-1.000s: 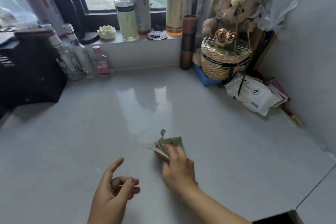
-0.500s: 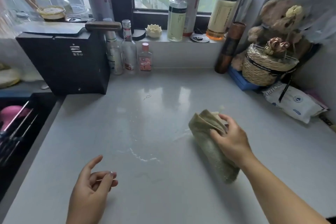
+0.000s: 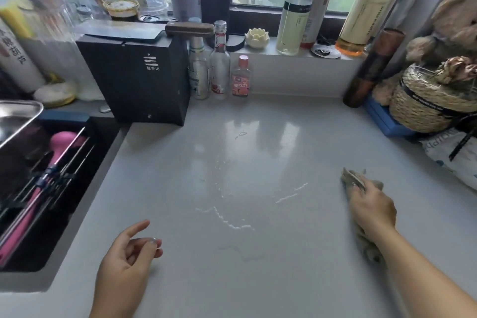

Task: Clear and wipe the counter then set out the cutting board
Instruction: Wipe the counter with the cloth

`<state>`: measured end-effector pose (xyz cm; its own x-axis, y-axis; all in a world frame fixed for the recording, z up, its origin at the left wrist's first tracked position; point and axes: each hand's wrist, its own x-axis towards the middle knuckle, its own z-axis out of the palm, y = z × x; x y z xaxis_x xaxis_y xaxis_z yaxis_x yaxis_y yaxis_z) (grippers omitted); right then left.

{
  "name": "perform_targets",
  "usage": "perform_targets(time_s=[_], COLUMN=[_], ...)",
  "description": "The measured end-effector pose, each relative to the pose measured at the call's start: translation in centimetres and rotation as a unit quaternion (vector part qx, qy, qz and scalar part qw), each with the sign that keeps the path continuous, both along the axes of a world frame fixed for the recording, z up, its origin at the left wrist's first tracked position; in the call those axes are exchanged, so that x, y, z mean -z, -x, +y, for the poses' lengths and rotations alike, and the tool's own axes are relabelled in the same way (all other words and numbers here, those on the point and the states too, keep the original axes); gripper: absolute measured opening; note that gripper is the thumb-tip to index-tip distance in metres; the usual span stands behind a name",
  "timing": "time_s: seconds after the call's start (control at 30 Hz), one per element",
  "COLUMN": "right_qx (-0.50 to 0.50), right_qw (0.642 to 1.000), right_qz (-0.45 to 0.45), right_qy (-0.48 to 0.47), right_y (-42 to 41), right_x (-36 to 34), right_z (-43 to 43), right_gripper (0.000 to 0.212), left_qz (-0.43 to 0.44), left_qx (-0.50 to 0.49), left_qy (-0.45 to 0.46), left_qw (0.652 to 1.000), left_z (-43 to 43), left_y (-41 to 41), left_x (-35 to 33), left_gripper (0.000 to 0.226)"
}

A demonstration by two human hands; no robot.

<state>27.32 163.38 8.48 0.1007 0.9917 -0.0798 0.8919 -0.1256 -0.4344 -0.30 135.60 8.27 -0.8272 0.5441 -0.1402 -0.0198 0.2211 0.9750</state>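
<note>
The right hand [image 3: 370, 208] lies palm down, fingers spread and pressed flat, forearm stretched in from the lower right corner. The left hand [image 3: 124, 263] hovers loosely curled, index finger extended, thumb apparently touching a bent finger, though blur makes that uncertain.

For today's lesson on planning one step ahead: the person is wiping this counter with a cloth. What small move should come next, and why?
Probably sweep the right hand and its cloth leftward across the counter. Thin wet streaks lie mid-counter, left of the cloth, unwiped. The left hand hovers empty, and no cutting board is out yet.
</note>
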Motion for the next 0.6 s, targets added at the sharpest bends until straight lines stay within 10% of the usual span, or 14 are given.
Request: perform_targets(time_s=[0.27, 0.6], right_qx=[-0.141, -0.071], right_qw=[0.983, 0.987], right_qz=[0.116, 0.103], right_qy=[0.010, -0.098], right_y=[9.2, -4.4], right_x=[0.3, -5.0], right_z=[-4.4, 2.7], right_gripper=[0.029, 0.016], left_qz=[0.016, 0.042], left_qx=[0.005, 0.037], left_qy=[0.009, 0.004], left_qw=[1.000, 0.998], left_z=[0.4, 1.3], left_y=[-0.4, -1.6], left_x=[-0.6, -1.7], left_gripper=[0.024, 0.020])
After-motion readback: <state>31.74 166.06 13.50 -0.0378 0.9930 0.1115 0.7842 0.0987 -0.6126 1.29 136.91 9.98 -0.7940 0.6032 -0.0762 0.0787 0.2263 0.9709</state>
